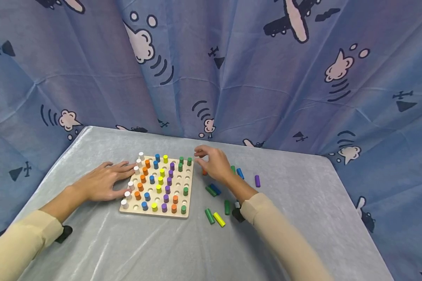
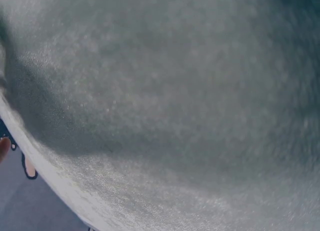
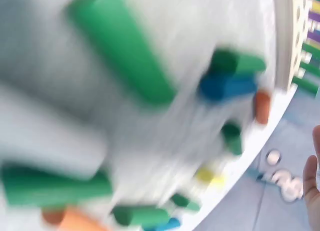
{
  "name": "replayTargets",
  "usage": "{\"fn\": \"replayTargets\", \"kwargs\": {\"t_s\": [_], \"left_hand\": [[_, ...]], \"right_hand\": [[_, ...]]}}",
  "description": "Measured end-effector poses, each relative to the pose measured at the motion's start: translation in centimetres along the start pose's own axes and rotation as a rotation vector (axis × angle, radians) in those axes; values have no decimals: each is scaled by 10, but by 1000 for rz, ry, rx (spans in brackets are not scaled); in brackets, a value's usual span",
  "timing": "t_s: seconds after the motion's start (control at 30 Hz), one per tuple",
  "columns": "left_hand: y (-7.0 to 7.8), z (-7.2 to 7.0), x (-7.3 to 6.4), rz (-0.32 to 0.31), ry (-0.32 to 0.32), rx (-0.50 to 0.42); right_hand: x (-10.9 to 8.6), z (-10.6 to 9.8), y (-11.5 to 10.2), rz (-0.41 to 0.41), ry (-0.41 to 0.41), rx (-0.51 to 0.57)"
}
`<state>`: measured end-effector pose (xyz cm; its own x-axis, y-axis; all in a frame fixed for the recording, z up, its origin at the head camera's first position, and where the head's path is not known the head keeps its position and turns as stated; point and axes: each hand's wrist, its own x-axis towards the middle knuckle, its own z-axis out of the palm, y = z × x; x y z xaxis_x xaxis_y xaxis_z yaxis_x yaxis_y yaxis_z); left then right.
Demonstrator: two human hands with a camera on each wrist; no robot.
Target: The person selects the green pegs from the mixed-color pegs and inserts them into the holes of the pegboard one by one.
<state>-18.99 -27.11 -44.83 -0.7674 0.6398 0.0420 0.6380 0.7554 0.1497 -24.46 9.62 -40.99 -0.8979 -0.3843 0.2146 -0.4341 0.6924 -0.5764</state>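
Observation:
A square wooden pegboard [image 1: 178, 184] lies on the table with columns of white, orange, blue, yellow, purple and green pegs standing in it. My left hand [image 1: 103, 181] rests at its left edge, fingers extended beside the white pegs [image 1: 131, 185]. Just off the board's far right corner, my right hand [image 1: 213, 164] hovers with thumb and fingers apart; no peg shows between them. An orange peg [image 1: 204, 171] lies partly hidden beneath that hand. In the right wrist view, part of the right hand [image 3: 312, 186] shows at the edge.
Loose pegs lie right of the board, among them a yellow peg [image 1: 219, 219], a green peg [image 1: 209, 216] and a purple peg [image 1: 257, 181]. A patterned curtain [image 1: 211, 78] hangs behind the table [image 1: 119, 249]. The left wrist view shows mostly blurred tablecloth [image 2: 165, 91].

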Motion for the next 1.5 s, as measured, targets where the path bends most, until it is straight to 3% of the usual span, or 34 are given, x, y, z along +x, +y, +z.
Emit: {"fn": "replayTargets", "kwargs": {"t_s": [0.33, 0.77, 1.07, 1.5], "left_hand": [[0, -1, -1, 4, 14, 1], [0, 2, 0, 12, 15, 4], [1, -1, 1, 12, 11, 0], [2, -1, 0, 2, -1, 6]], "right_hand": [[-12, -37, 39, 142, -36, -127], [-30, -51, 78, 249, -118, -73], [-40, -54, 90, 253, -185, -87], [-45, -48, 97, 243, -154, -89]]}}
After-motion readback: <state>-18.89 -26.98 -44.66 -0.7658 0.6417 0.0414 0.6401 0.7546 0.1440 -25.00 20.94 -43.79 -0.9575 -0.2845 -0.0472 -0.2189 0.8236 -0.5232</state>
